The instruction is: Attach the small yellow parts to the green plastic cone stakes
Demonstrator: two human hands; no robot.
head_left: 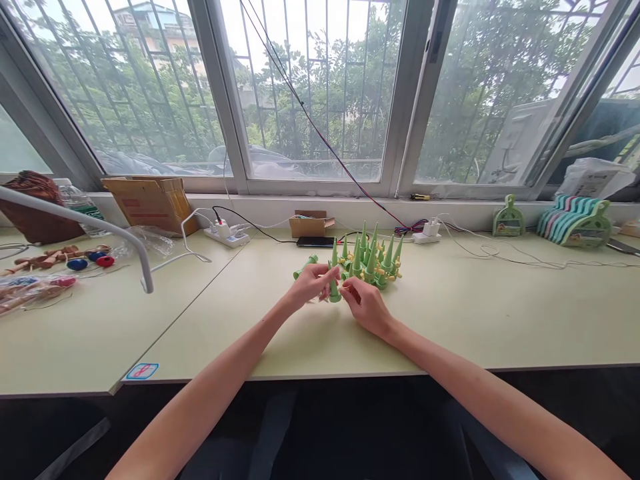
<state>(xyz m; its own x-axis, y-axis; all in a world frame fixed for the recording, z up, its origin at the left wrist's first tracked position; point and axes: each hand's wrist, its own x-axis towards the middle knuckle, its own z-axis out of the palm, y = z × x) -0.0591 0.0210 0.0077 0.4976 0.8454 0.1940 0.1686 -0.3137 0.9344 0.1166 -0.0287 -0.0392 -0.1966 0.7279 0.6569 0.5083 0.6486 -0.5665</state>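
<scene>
My left hand (311, 287) is closed around a green plant-watering spike (335, 291), which stands with its point up and its wide end low, just above or on the table. Close on its right, my right hand (367, 305) is pinched with the fingertips near the spike's side. What those fingertips hold is too small to make out. Behind my right hand several green watering spikes (371, 257) with small yellow valves stand in a cluster, points up. Another green piece (306, 265) lies on its side beyond my left hand, partly hidden by it.
Behind the spikes lie a dark phone (315, 242) and a small open cardboard box (311, 225). Power strips (227, 233) with cables run along the window wall. A white metal bar (100, 223) crosses the left side. Green dustpan-like pieces (575, 221) stand far right.
</scene>
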